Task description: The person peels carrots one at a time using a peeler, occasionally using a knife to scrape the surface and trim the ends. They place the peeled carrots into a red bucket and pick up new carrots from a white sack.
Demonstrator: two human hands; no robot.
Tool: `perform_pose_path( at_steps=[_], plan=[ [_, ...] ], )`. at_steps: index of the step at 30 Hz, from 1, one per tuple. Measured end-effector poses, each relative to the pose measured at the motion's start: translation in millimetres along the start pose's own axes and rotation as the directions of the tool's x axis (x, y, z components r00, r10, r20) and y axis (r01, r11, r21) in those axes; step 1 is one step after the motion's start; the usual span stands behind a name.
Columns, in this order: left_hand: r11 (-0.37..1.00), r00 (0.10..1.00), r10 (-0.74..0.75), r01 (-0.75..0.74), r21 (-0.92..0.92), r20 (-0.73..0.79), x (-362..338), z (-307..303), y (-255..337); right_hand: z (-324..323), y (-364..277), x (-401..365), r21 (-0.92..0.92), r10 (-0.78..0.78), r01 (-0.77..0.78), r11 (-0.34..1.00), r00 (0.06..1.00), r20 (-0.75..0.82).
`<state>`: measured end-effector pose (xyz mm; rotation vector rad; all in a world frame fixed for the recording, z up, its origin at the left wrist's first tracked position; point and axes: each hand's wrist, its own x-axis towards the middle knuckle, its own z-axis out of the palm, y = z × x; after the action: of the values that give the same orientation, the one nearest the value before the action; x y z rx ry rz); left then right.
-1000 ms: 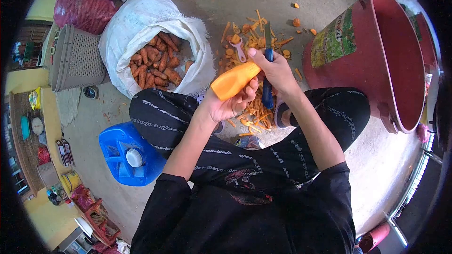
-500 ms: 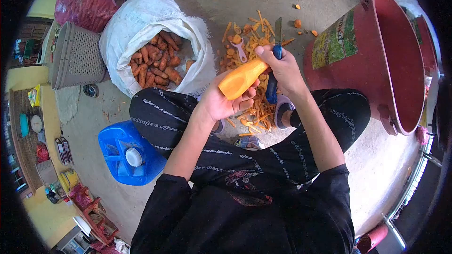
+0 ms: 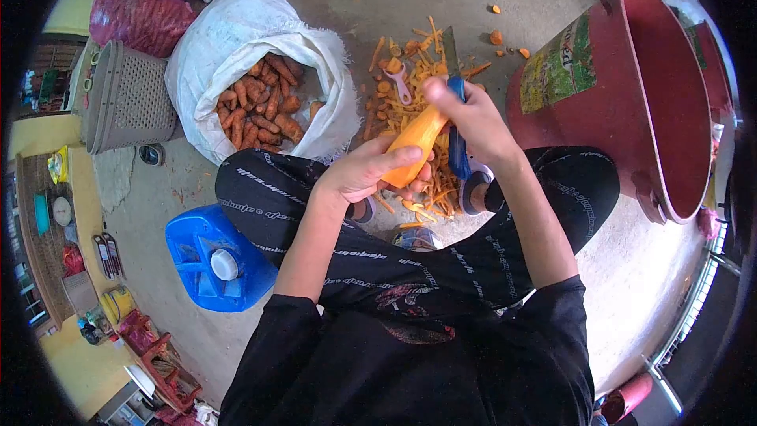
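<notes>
A large peeled orange carrot lies tilted between my hands. My left hand is wrapped round its lower, thicker end. My right hand is closed on the blue handle of a knife, at the carrot's upper end; its blade points away, over the scraps. Below them on the floor lies a heap of orange peelings and cut pieces, with a pink-handled peeler on it.
An open white sack holds several unpeeled carrots. A big red tub lies at the right. To the left are a blue jerrycan, a grey basket and a red mesh sack.
The carrot has turned steeper, and my left thumb now lies across its side. My right hand has shifted, its thumb blurred near the top of the knife handle.
</notes>
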<state>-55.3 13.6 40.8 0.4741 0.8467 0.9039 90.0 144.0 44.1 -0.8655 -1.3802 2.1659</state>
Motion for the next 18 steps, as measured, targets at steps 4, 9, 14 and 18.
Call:
perform_pose_path(
  at_steps=[4, 9, 14, 18],
  plan=[
    [0.946, 0.979, 0.048, 0.020, -0.324, 0.200, 4, -3, -5, -2, -19, -1, 0.502, 0.134, -0.134, 0.854, 0.990, 0.036],
    [0.928, 0.980, 0.039, 0.036, -0.370, 0.193, 6, -4, -7, -9, -15, -1, 0.394, 0.085, -0.050, 0.918, 0.994, -0.071],
    [0.945, 0.986, 0.033, 0.021, -0.326, 0.162, 8, -3, -7, -1, -22, -10, -0.080, 0.081, -0.080, 0.994, 0.997, 0.010],
    [0.979, 0.998, 0.050, -0.044, -0.198, 0.025, 6, -3, -5, 3, -22, -11, -0.307, -0.029, 0.009, 0.952, 0.998, -0.062]
  ],
)
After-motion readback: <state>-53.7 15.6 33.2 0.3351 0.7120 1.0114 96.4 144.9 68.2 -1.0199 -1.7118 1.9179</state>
